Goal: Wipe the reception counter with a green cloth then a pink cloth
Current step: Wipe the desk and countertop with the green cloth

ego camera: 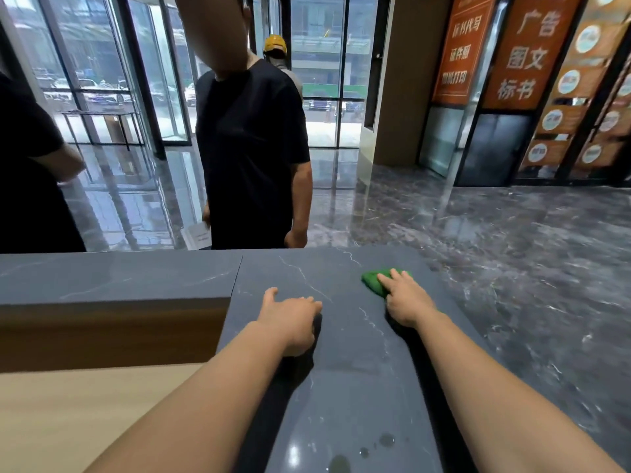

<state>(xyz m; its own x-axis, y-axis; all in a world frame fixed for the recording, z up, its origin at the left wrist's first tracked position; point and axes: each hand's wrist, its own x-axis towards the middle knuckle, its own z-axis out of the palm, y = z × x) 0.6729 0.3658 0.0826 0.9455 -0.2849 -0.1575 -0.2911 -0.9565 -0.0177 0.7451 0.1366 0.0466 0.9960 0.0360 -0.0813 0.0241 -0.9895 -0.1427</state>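
Right hand (406, 298) flat, fingers straight, pressing on green cloth (374, 283) near the far right edge of the counter (341, 387). Left hand (290, 319) palm down on counter, fingers together, thumb out. Both arms extended. Orange sign (531, 49) behind reads 广告 图文 标书.

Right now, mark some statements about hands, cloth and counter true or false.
1. The right hand presses the green cloth onto the counter. True.
2. The left hand holds a pink cloth. False: it rests bare on the counter; no pink cloth shows.
3. Wet spots lie on the counter's near end. True.
4. The green cloth lies under the left hand. False: it lies under the right hand's fingers.
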